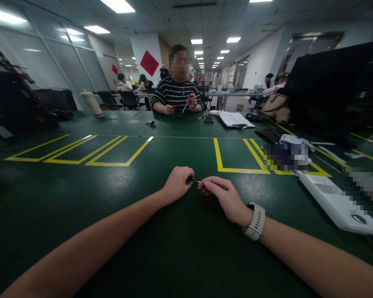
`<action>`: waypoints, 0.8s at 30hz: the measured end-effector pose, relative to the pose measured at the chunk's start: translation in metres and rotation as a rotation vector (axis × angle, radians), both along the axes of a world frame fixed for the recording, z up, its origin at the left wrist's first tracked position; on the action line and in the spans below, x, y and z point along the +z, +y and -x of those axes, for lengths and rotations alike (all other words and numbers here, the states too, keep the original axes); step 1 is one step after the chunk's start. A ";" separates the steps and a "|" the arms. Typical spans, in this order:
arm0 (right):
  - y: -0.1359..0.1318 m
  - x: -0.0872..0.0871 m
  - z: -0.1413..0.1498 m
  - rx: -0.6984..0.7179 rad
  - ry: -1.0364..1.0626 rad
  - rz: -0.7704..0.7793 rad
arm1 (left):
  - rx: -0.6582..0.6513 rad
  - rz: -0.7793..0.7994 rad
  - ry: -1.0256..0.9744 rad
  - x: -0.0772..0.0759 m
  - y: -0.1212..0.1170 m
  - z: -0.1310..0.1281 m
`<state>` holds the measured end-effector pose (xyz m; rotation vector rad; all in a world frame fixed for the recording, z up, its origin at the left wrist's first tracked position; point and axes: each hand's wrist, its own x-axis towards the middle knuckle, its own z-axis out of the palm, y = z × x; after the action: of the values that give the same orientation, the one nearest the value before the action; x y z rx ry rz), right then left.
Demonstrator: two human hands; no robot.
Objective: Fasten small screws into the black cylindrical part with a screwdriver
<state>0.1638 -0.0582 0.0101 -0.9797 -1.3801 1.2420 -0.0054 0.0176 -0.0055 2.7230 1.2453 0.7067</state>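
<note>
My left hand (178,183) is closed around a small dark cylindrical part (190,180), whose round, ringed end faces right. Most of that part is hidden by the fingers. Just to its right, my right hand (219,192) pinches a slim screwdriver (224,187) with a dark handle and a thin metal shaft. The shaft's tip points left and reaches the round end of the part; whether it touches cannot be made out. Both hands are above the green table (136,231).
Across the table a person in a striped top (178,93) holds a red-handled tool (186,104). Yellow tape (112,164) marks boxes on the table. A white device (338,203) lies right, papers (234,119) and a small dark part (150,123) farther back, a tumbler (92,103) far left.
</note>
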 end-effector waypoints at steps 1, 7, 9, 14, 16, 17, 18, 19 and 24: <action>0.001 -0.001 -0.001 0.004 0.028 0.015 | -0.003 0.003 0.007 0.000 0.000 0.000; 0.008 -0.001 -0.005 0.035 0.177 0.157 | -0.088 0.041 0.051 0.005 0.002 -0.001; 0.008 -0.001 -0.007 0.049 0.195 0.159 | -0.119 0.059 0.059 0.008 0.003 0.000; 0.009 0.000 -0.008 0.067 0.206 0.172 | -0.170 0.102 0.083 0.012 0.009 0.004; 0.009 0.001 -0.008 0.065 0.206 0.180 | -0.154 0.119 0.057 0.010 0.011 0.005; 0.008 0.001 -0.007 0.063 0.210 0.184 | -0.144 0.126 0.043 0.009 0.011 0.006; 0.008 0.002 -0.007 0.061 0.215 0.189 | -0.134 0.132 0.030 0.008 0.012 0.006; 0.008 0.003 -0.007 0.062 0.219 0.193 | -0.124 0.139 0.018 0.007 0.012 0.007; 0.009 0.002 -0.006 0.049 0.242 0.195 | -0.098 0.174 -0.028 0.004 0.012 0.007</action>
<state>0.1701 -0.0495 0.0121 -0.8967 -1.1159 1.5010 -0.0121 0.0295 -0.0011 2.6031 1.1034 0.5939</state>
